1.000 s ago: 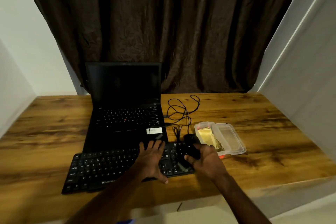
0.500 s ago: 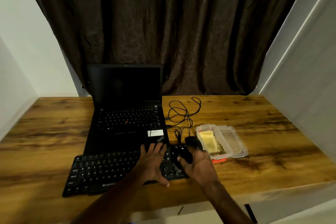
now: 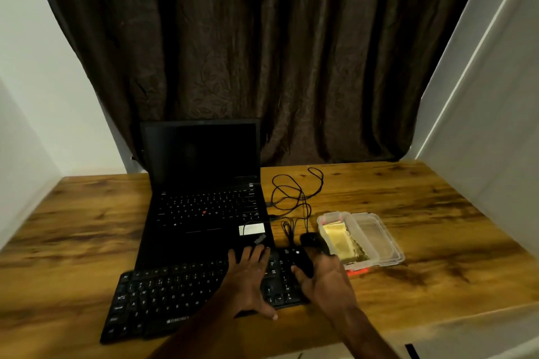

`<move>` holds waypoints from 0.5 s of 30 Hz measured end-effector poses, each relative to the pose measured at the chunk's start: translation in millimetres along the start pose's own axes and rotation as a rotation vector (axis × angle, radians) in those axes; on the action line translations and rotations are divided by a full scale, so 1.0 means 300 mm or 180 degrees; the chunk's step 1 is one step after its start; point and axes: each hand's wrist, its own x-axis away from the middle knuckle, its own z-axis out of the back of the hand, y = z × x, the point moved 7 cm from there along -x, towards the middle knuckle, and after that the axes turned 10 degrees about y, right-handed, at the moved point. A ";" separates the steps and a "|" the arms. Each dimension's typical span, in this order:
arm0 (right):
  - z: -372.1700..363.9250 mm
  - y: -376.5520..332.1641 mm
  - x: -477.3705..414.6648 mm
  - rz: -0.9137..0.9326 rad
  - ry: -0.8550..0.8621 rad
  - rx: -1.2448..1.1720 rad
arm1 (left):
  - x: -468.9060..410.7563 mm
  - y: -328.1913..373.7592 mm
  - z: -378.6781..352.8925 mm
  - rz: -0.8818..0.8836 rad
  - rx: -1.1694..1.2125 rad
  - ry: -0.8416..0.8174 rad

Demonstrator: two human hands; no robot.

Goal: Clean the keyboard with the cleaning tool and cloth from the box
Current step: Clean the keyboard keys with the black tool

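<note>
Keyboard (image 3: 175, 297) lies near on the table (image 3: 73, 227), before the laptop (image 3: 204, 198). Left hand (image 3: 248, 280) rests flat on its right half, fingers spread. Right hand (image 3: 326, 280) curls round a black cleaning tool (image 3: 303, 261) above its right end. Just right, the box (image 3: 332, 214) holds the cloth (image 3: 341, 239).

One brown wood-grain table (image 3: 437, 213) is carrying one open black laptop (image 3: 204, 207), one flat black keyboard (image 3: 163, 297), one black mouse (image 3: 313, 239), one clear plastic box (image 3: 335, 216), one clear plastic lid (image 3: 379, 239), one yellow cloth (image 3: 341, 239) and one small black cleaning tool (image 3: 302, 260), with two bare hands showing, left hand (image 3: 248, 280) and right hand (image 3: 326, 280), and one dark brown curtain (image 3: 262, 52) hanging behind.
</note>
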 end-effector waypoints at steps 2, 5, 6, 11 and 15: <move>0.039 0.031 -0.001 -0.0123 0.0191 0.0175 | -0.002 -0.002 -0.001 0.0009 -0.0002 -0.0026; 0.052 0.029 0.012 -0.0107 0.0220 0.0149 | -0.003 0.000 -0.002 0.0010 0.0023 -0.0020; 0.038 0.004 0.023 -0.0026 0.0172 0.0125 | -0.002 -0.001 -0.002 0.0004 0.0028 0.0005; -0.036 -0.086 0.056 0.0088 -0.0177 -0.0379 | -0.003 -0.002 -0.002 -0.0051 0.0015 0.0090; -0.009 -0.012 0.041 -0.0149 -0.0070 -0.0299 | 0.002 -0.003 -0.002 -0.0005 0.0003 -0.0003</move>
